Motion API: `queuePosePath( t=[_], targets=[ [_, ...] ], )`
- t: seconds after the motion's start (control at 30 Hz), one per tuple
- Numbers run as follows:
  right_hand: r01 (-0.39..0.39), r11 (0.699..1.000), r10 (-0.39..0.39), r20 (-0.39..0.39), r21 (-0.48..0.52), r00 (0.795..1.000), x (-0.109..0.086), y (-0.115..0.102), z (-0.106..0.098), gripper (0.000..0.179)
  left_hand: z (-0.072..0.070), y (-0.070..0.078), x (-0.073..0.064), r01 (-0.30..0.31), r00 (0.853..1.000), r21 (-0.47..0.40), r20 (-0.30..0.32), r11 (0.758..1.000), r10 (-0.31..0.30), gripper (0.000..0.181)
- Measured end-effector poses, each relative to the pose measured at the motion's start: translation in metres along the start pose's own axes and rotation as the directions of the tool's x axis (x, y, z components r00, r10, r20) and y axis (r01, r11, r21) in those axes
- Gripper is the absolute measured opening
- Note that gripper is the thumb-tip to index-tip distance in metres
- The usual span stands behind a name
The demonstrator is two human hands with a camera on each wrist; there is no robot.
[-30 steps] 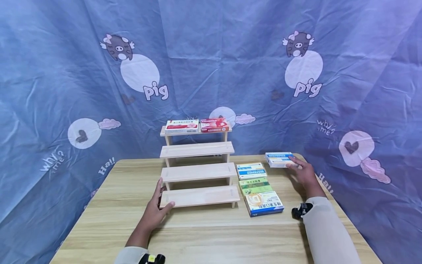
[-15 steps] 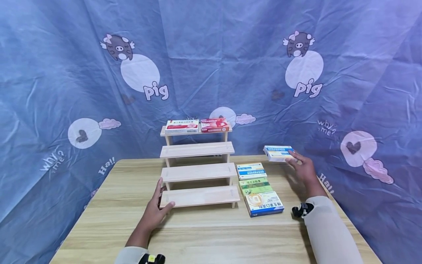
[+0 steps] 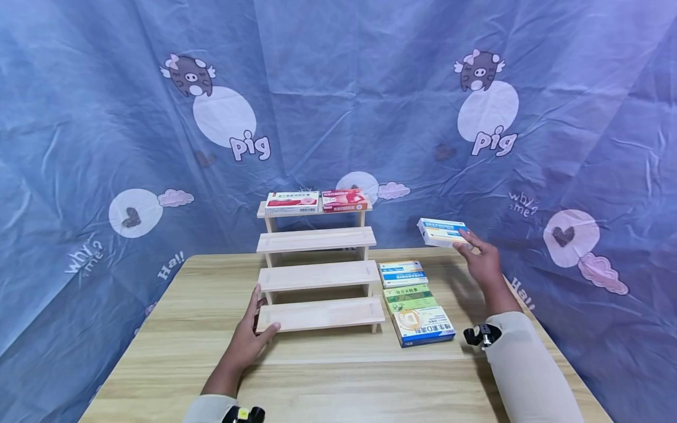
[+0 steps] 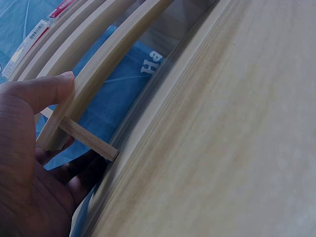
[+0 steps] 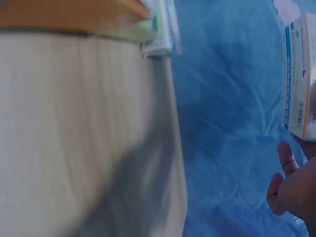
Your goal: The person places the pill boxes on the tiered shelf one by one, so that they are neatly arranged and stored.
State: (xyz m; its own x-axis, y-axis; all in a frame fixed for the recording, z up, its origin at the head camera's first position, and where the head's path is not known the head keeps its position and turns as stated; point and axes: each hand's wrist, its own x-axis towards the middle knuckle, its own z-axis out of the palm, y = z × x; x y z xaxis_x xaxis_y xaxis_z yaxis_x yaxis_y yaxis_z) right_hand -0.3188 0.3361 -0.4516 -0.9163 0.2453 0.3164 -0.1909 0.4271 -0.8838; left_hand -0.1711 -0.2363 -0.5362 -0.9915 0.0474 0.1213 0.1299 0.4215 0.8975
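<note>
My right hand (image 3: 482, 261) pinches a white and blue medicine box (image 3: 443, 232) by its right end, held in the air above the table's back right. The same medicine box (image 5: 297, 74) shows at the right edge of the right wrist view. With thumb on top and fingers below, my left hand (image 3: 251, 338) grips the left end of the lowest step of a wooden stepped rack (image 3: 322, 314). In the left wrist view, the left hand's thumb (image 4: 54, 91) lies against that step. On the rack's top step lie a white and red box (image 3: 292, 202) and a red box (image 3: 344, 200).
Right of the rack, a white and blue box (image 3: 403, 274), a green box (image 3: 409, 298) and a vitamin D box (image 3: 423, 326) lie in a column on the wooden table (image 3: 338, 388). A blue printed cloth (image 3: 328, 106) hangs behind the table.
My right hand has raised the white and blue medicine box and shifted it slightly left. The left hand and the rack have stayed in place.
</note>
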Motion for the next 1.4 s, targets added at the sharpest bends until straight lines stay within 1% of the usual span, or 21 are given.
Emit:
queuePosePath(
  t=[0.17,0.27,0.4,0.73,0.97,1.07,1.23,1.4],
  targets=[
    [-0.026,0.999,0.027,-0.026,0.028,0.999,-0.005,-0.019,0.007,0.052,0.0,-0.001,0.0,-0.004,1.0,-0.002,-0.002,1.0,0.004,0.107],
    [-0.041,0.999,0.042,-0.023,0.028,0.999,-0.008,-0.029,0.01,0.053,0.0,-0.001,-0.001,-0.004,1.0,-0.004,-0.001,1.0,0.004,0.107],
    [-0.047,0.997,0.048,-0.031,0.054,0.998,-0.011,-0.041,0.014,0.053,0.0,-0.001,-0.001,-0.005,1.0,-0.01,0.001,1.0,0.005,0.107],
    [0.047,0.99,-0.035,-0.09,0.131,0.995,-0.023,-0.065,0.034,0.052,0.002,-0.004,0.001,-0.03,0.999,-0.001,-0.011,1.0,0.03,0.107],
    [0.058,0.979,-0.037,-0.111,0.196,0.993,-0.034,-0.083,0.051,0.053,0.0,-0.004,0.0,-0.028,1.0,0.003,-0.01,1.0,0.028,0.107],
    [0.091,0.971,-0.065,-0.123,0.221,0.99,-0.037,-0.09,0.058,0.052,0.0,-0.004,-0.001,-0.034,0.999,0.006,-0.013,0.999,0.034,0.107],
    [0.167,0.963,-0.138,-0.145,0.21,0.98,-0.042,-0.099,0.071,0.051,0.001,-0.005,0.0,-0.037,0.999,0.007,-0.012,0.999,0.037,0.107],
    [0.232,0.946,-0.193,-0.182,0.227,0.964,-0.045,-0.104,0.085,0.051,0.0,-0.006,0.001,-0.033,0.999,0.01,-0.009,0.999,0.033,0.107]
  ],
)
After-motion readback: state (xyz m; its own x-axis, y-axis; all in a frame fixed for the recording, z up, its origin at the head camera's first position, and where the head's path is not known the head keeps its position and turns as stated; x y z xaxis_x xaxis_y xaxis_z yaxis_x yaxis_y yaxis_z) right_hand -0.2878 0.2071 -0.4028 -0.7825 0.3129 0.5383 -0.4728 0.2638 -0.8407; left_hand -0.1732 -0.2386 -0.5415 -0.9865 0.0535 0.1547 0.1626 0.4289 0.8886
